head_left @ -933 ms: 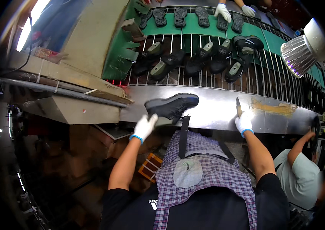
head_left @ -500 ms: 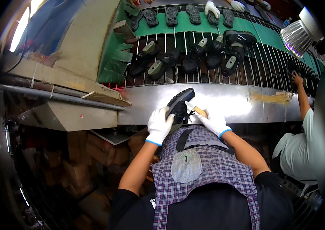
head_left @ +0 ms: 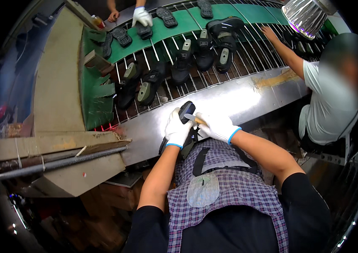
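A black shoe point(head_left: 187, 111) is held tilted over the metal ledge by my left hand point(head_left: 176, 129), whose white-gloved fingers wrap round it. The glove hides much of the upper, and the rest of the shoe hangs down close to my plaid apron. In my white-gloved right hand point(head_left: 216, 127) is a small wooden-handled tool point(head_left: 199, 120) with a pale flat blade. Its blade lies against or just in front of the shoe's edge; contact cannot be made out. Both hands are closed.
Beyond the metal ledge point(head_left: 153, 140), a rod conveyor carries several black shoes point(head_left: 182, 65) on lasts. Soles point(head_left: 166, 17) lie on a green belt point(head_left: 185, 27). Another person's gloved hand point(head_left: 142, 17) touches a sole. A co-worker point(head_left: 331, 101) sits at right. A lamp point(head_left: 306, 17) hangs upper right.
The view has turned, so the conveyor now slants. My left hand has turned the shoe, and the tool's blade still sits near it. The co-worker at right shows more fully, an arm stretched over the rods.
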A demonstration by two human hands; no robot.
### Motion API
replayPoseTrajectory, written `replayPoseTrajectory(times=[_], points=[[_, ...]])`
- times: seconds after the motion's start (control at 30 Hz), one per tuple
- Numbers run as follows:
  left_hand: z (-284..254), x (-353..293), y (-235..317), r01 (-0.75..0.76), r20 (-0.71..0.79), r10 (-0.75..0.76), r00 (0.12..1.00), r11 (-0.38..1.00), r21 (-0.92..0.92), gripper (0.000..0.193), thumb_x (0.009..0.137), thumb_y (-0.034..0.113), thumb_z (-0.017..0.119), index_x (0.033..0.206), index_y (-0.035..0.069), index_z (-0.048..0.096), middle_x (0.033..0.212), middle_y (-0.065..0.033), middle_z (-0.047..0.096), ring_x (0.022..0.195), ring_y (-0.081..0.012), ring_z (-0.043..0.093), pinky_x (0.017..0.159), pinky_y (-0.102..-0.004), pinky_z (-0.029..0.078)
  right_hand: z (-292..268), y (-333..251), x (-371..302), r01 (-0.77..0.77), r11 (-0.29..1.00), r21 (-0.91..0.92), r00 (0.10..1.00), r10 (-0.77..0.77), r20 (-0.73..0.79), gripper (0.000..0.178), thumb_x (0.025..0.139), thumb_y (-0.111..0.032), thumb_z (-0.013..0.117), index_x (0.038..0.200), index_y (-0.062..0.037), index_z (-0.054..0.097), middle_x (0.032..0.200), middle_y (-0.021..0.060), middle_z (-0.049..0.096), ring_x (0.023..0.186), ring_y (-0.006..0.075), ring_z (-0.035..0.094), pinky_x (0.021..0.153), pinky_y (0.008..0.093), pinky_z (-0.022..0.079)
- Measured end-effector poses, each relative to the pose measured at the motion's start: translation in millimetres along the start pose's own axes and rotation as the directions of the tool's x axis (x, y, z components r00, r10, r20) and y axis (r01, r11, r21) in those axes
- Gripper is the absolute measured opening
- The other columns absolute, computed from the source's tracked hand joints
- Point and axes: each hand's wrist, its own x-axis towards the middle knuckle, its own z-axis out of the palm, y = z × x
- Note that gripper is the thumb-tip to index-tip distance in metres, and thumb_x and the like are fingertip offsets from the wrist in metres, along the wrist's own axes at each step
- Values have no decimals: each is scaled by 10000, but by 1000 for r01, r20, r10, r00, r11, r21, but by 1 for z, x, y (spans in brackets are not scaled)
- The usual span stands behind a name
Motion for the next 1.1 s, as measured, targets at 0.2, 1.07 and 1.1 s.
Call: replayPoseTrajectory(times=[0.2,1.07,1.1], points=[[-8,5,7,28,-14,-29,999,999,-43,797,815,371,799,1507,126,487,1467,-202,577,1251,-429,634,1055,-473,517,77,50,24,-145,682,716,987,52,151,504,999,-323,654,1427,-58,632,1096,136,732,982,244,681,922,405,538],[4,15,-13,-60,-103,52,993,995,-76,752,757,235,902,1412,43,586,1298,-202,687,1159,-373,684,1025,-451,521,50,18,27,-113,916,385,989,141,-47,332,880,-326,624,1050,-69,749,948,231,752,904,457,719,816,528,563],[0,10,-10,-45,-69,43,997,999,-19,815,728,314,944,1406,34,589,1275,-204,702,1131,-372,696,1003,-450,533,32,15,18,-121,940,318,992,129,-3,311,881,-314,624,1045,-79,746,925,224,749,876,457,721,794,535,564]])
